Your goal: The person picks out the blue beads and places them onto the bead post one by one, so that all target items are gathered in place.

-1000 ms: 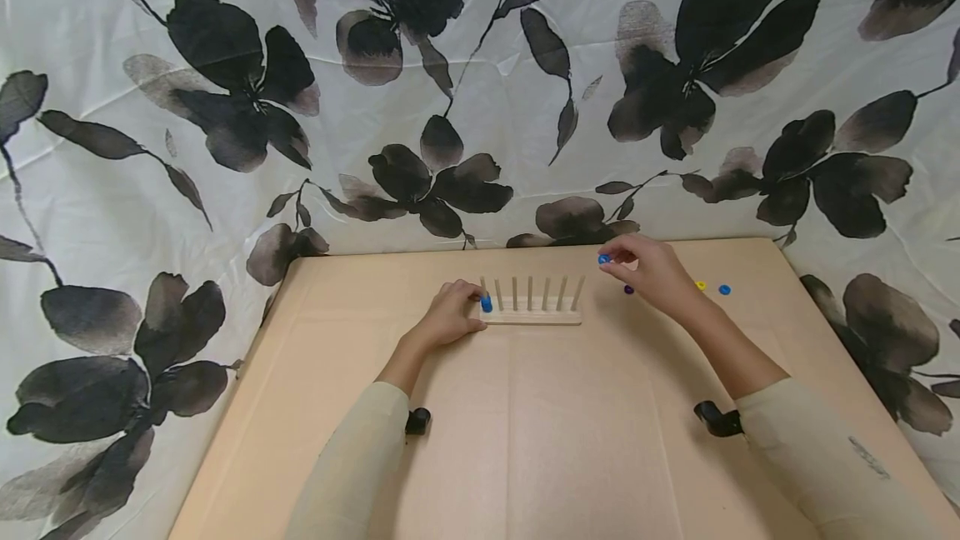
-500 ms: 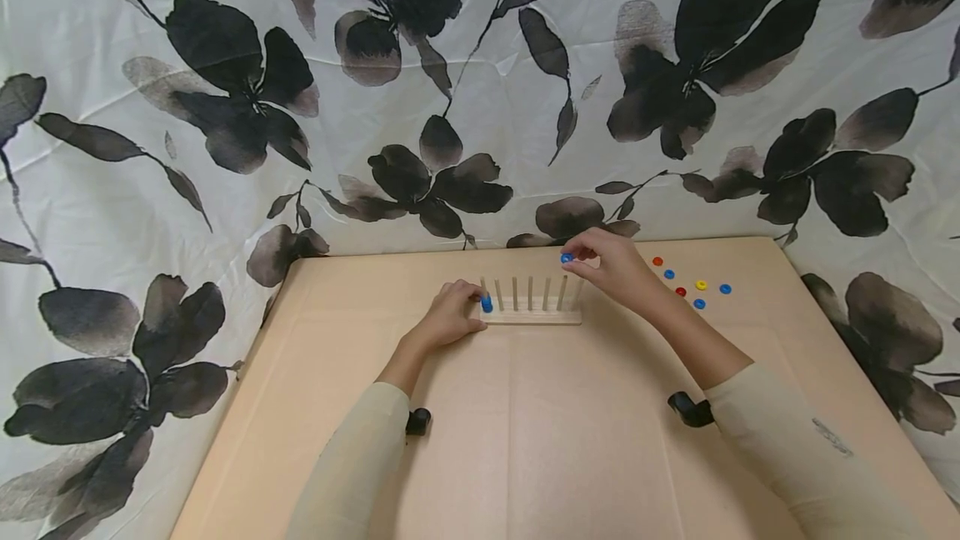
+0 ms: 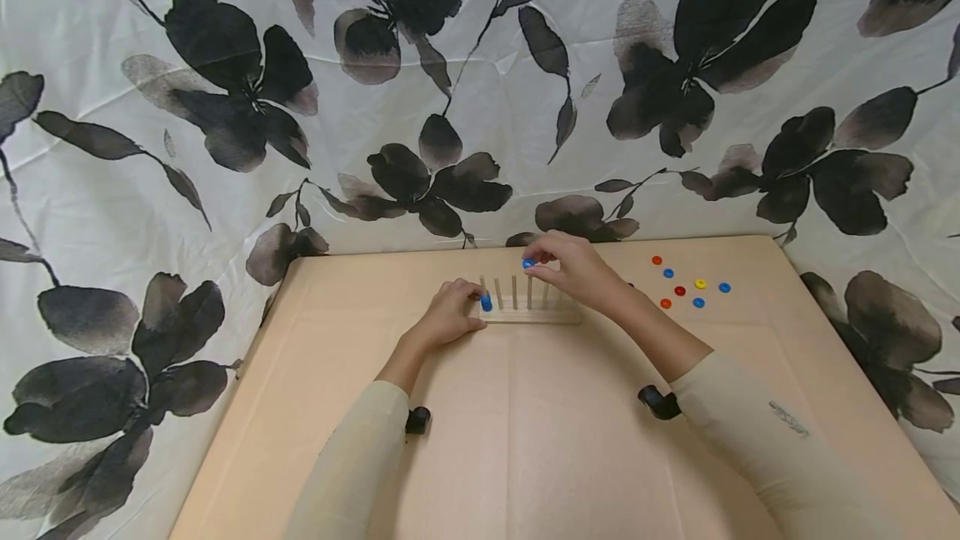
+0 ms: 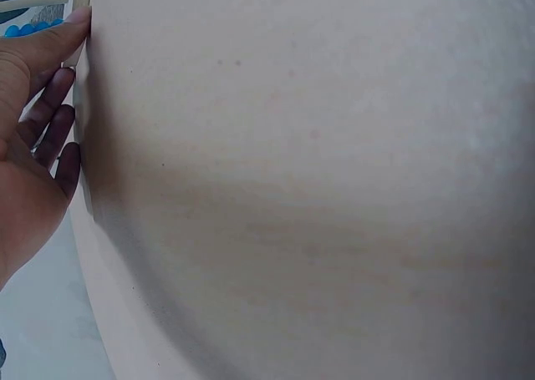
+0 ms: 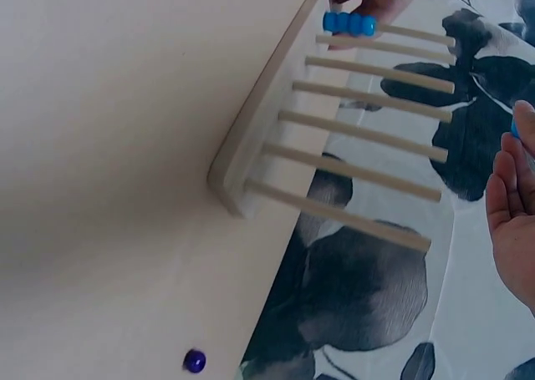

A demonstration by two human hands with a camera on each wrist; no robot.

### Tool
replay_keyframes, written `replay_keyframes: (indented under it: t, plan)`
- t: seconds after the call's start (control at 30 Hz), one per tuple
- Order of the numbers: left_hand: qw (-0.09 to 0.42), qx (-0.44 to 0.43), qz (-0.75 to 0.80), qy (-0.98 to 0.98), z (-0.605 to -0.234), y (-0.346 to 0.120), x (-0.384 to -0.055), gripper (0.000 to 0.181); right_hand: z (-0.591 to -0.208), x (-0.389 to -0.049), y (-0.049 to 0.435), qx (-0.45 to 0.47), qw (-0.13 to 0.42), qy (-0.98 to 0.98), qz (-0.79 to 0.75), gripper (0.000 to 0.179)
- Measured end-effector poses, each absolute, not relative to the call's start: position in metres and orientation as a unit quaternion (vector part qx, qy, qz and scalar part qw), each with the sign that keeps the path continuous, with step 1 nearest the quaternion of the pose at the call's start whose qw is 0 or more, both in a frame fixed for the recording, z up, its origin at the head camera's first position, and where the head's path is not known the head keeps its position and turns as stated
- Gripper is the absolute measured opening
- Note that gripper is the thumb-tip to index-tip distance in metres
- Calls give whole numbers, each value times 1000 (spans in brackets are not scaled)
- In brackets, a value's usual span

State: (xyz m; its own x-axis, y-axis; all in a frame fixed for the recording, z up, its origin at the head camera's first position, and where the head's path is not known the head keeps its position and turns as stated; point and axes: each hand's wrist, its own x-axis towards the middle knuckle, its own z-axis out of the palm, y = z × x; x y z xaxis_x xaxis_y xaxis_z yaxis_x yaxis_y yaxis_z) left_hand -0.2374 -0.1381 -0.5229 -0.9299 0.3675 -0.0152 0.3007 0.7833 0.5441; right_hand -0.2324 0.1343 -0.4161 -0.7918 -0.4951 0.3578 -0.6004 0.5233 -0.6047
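A wooden peg rack (image 3: 525,317) with a row of upright pegs stands near the table's far edge. Several blue beads (image 5: 349,24) are stacked on its leftmost peg. My left hand (image 3: 447,312) grips the rack's left end; in the left wrist view the thumb lies along one side of the base, with the other fingers at its end. Between the thumb and index finger of my right hand (image 3: 573,269) is a single blue bead (image 3: 528,263), held above the middle pegs, apart from the stack. The other pegs carry no beads in the right wrist view.
Loose beads lie on the table right of the rack: red (image 3: 679,291), yellow (image 3: 701,283), blue (image 3: 724,287) and orange (image 3: 665,303) among them. A purple bead (image 5: 195,361) lies nearer the rack. Behind the table (image 3: 570,440) hangs a floral cloth (image 3: 465,90).
My right hand has moved left with the blue bead, from beside the rack to over its pegs, uncovering the loose beads on the right. The left hand stays put on the rack.
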Motion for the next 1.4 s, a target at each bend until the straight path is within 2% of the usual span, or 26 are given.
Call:
replay_keyframes:
  t: [0.7,1.07,1.4]
  plan:
    - [60,173,281,942,-524,-138,-241,50,-419,-250,91,338,38,-881,328,18]
    - [61,172,287,940,-524,-138,-243,48,-421,-260,75,321,-3,-898,300,17]
    - [58,175,281,942,-525,-137,-245,48,-422,-262,63,320,-13,-901,291,17]
